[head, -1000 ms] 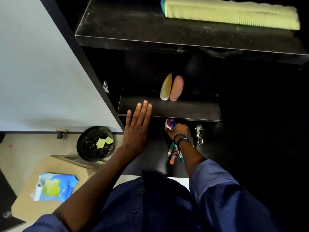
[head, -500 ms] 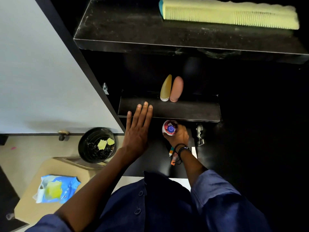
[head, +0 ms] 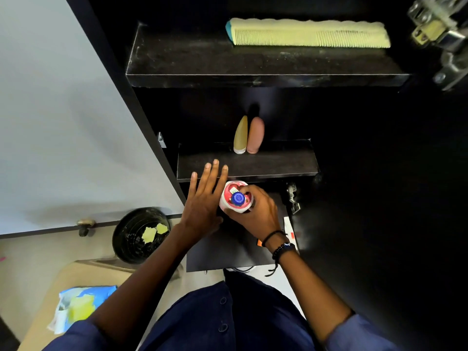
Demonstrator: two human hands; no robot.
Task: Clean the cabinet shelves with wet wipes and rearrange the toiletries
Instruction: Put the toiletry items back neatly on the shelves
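Just below the middle shelf's (head: 266, 164) front edge, the right hand (head: 260, 214) holds a white-and-red bottle (head: 234, 196), fingers clamped round it. Beside it, the left hand (head: 202, 203) lies flat, fingers straight, slightly apart.

Upper shelf (head: 202, 62): black, surface dusty and smeared. A pale yellow comb (head: 309, 34) with a teal end lies flat along its rear.

Middle shelf (head: 278, 163): black, set further in. A yellow tube (head: 240, 135) with a white cap and a pink tube (head: 255, 135) sit side by side, touching, at the rear centre.

White-and-red bottle (head: 234, 206): blue cap, upright, seen from above. The right hand (head: 260, 214) grips it just below the middle shelf's front edge, above the bottom shelf (head: 222, 249).

Wet wipes pack (head: 81, 302): blue with a yellow patch, crumpled, lying on a tan seat (head: 38, 295), well apart from the cabinet.
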